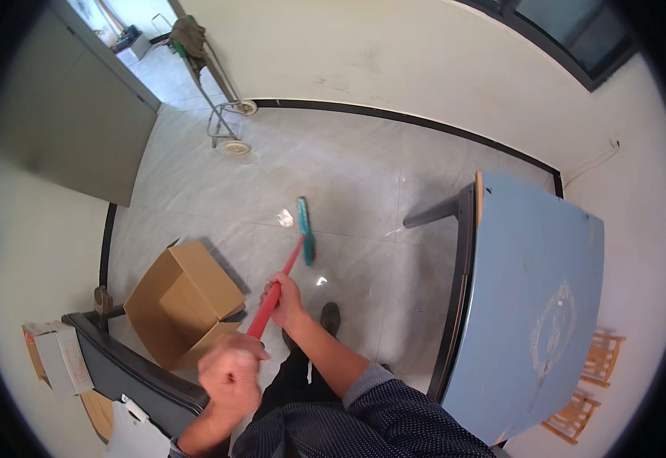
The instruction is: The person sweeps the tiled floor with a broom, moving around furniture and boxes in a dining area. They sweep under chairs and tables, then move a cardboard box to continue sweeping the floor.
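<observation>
My left hand (230, 369) is closed around the top end of a red broom handle (264, 312). Farther down the same handle, my right hand (285, 300) grips it. The handle slants away from me to a narrow teal broom head (305, 229), which meets the grey tiled floor. Just left of the head lies a crumpled whitish scrap (285, 217). A smaller white scrap (321, 281) lies between the head and my shoe (330, 318), though it could be a glint of light.
An open cardboard box (195, 286) stands on the floor at left, by a dark-framed table (138, 360) bearing a white carton (67, 355). To the right is a blue-topped table (533, 297), with wooden stools (603, 359) beyond it. A folding hand cart (218, 114) stands near the doorway.
</observation>
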`<state>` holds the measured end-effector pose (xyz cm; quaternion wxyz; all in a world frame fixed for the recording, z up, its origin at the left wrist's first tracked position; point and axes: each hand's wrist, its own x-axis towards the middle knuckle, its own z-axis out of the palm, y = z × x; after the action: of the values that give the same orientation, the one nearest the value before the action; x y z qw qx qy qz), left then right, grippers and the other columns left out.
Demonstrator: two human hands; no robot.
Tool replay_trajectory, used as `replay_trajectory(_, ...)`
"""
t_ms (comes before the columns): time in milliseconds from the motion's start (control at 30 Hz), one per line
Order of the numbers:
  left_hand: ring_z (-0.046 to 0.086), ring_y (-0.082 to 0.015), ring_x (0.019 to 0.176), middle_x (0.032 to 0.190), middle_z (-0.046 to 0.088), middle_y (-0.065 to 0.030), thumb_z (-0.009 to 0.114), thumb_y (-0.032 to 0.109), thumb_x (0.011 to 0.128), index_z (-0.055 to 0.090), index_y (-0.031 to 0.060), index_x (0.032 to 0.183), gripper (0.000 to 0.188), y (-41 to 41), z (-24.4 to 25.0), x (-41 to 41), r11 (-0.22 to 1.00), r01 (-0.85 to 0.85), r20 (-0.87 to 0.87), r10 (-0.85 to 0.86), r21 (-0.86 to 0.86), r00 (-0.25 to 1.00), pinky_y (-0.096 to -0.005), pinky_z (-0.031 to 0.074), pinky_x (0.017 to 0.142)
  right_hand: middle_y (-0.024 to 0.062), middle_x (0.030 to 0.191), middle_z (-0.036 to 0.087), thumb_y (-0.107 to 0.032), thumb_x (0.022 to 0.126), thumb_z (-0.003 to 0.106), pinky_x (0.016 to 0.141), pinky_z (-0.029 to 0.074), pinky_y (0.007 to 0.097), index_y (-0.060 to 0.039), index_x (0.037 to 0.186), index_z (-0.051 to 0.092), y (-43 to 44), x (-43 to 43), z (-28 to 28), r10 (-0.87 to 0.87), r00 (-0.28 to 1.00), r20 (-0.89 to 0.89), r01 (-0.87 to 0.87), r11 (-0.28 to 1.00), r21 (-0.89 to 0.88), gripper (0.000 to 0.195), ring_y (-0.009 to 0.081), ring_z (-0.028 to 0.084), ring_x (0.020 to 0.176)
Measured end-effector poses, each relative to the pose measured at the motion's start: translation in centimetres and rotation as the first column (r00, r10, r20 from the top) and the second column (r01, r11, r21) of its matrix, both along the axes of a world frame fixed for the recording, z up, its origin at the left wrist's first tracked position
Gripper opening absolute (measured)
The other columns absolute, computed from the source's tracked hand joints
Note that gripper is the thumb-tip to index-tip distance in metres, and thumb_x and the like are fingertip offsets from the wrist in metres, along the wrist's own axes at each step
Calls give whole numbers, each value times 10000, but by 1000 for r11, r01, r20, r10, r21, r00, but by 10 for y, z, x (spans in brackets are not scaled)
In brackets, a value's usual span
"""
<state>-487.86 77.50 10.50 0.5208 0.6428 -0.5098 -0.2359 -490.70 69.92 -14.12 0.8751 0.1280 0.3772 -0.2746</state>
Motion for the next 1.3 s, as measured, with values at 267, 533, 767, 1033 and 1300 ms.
replay_trajectory(267,597,-204,582,647,594,-45,703,107,635,668,78,708,87,12,12,20,952,302,248,-280,-55,927,-300,423,512,0,545,380,-228,781,550,466,352,335,-151,628,395,3,28,33,245,969,1,-245,967,-68,231,172,403,464)
replay_trajectory(533,567,-209,542,619,566,-40,680,96,712,643,94,705,38,18,-4,109,986,142,232,-119,-87,966,-320,386,484,1,543,379,-232,805,529,499,347,327,-137,643,411,0,82,28,407,909,-88,-410,912,-19,221,164,402,502)
replay_trajectory(767,590,-209,639,730,602,-42,717,158,737,649,95,843,141,24,-16,170,984,40,198,-5,-175,980,-331,425,549,2,546,387,-200,803,529,519,344,321,-134,631,425,-4,165,-1,515,857,-18,-515,854,-68,212,170,395,506)
replay_trajectory(1033,640,-233,842,990,642,-108,663,191,825,611,30,1089,314,54,-64,246,913,-391,-259,408,117,876,-325,507,761,-28,527,361,-221,844,496,498,263,280,-128,686,479,-72,218,11,684,698,211,-664,729,-167,184,117,315,477)
replay_trajectory(1300,638,-225,785,818,634,-85,582,342,894,606,46,996,314,76,-333,271,463,-479,-255,863,745,437,-361,518,640,-57,551,318,-235,826,490,492,274,260,46,1063,579,-198,279,6,894,448,-30,-893,446,-65,378,110,317,502)
